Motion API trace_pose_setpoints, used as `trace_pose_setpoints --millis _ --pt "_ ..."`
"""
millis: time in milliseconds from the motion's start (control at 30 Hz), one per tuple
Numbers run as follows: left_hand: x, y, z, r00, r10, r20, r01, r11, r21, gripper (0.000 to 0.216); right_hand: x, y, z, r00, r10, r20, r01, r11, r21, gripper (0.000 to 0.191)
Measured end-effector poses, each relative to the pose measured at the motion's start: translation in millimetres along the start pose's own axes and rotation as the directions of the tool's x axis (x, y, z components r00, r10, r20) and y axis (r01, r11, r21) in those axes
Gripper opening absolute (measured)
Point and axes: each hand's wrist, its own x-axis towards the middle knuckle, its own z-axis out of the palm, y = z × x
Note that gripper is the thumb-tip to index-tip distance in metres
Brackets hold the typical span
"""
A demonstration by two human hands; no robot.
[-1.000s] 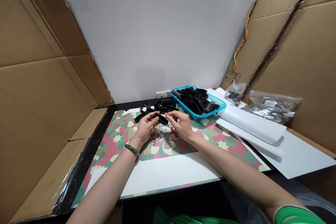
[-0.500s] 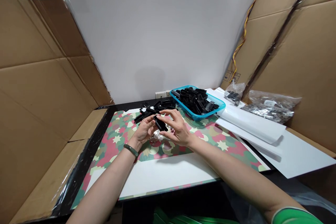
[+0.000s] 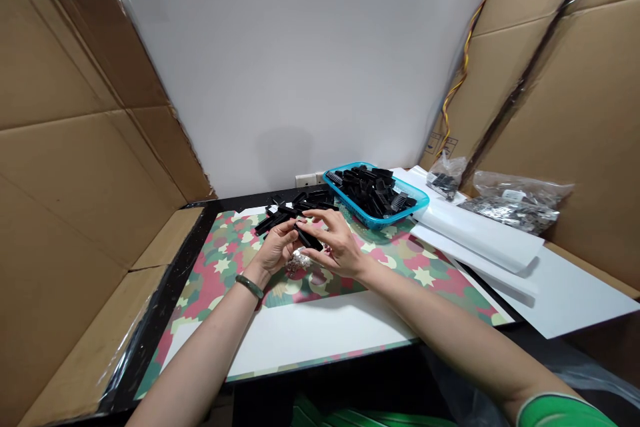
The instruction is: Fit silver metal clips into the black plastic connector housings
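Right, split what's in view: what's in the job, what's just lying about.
In the job, apparently:
held black piece
small silvery parts
loose black pieces
blue basket

Apparently lying about:
white roll
white sheet
yellow cable
large clear bag (possibly supplies)

Bare left hand [image 3: 277,248]: is holding its fingers bent near the thumb.
Bare right hand [image 3: 344,245]: is curving, its thumb standing apart from the fingers.
Bare forearms [image 3: 195,350]: are pointing forward and slanting inward.

pale grey wall [image 3: 310,67], faint shadow [image 3: 284,147] cast on it, socket [image 3: 305,181] mounted low, cardboard panels [image 3: 565,100] stood both sides, twisted cable [image 3: 466,67] hung right, black counter [image 3: 230,203] below
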Motion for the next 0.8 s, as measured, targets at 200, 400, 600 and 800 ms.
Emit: trace_pose_setpoints --millis 200,400,600,800 --pt "0.8 -0.6 -0.3 1.0 -0.006 -0.025 0.006 1.0 -0.029 0.047 -0.4 -1.5 1.0 0.999 -0.019 -0.038 0.018 1.0 -0.004 0.041" --pt "3.2 -6.2 -8.3 1.0 0.014 0.011 -0.014 1.0 -0.004 0.043 -0.5 -2.4 1.8 0.999 -0.004 -0.042 0.003 1.0 -0.015 0.041" --pt "3.1 -5.9 -6.8 1.0 0.014 0.003 -0.014 0.999 -0.044 0.043 0.2 -2.6 1.7 0.999 -0.014 -0.044 0.013 1.0 -0.025 0.039" --pt "-0.8 0.4 0.8 1.0 -0.024 0.015 0.025 0.995 -0.099 0.043 1.4 -4.1 2.1 0.999 -0.03 -0.011 0.03 0.998 -0.049 0.032"
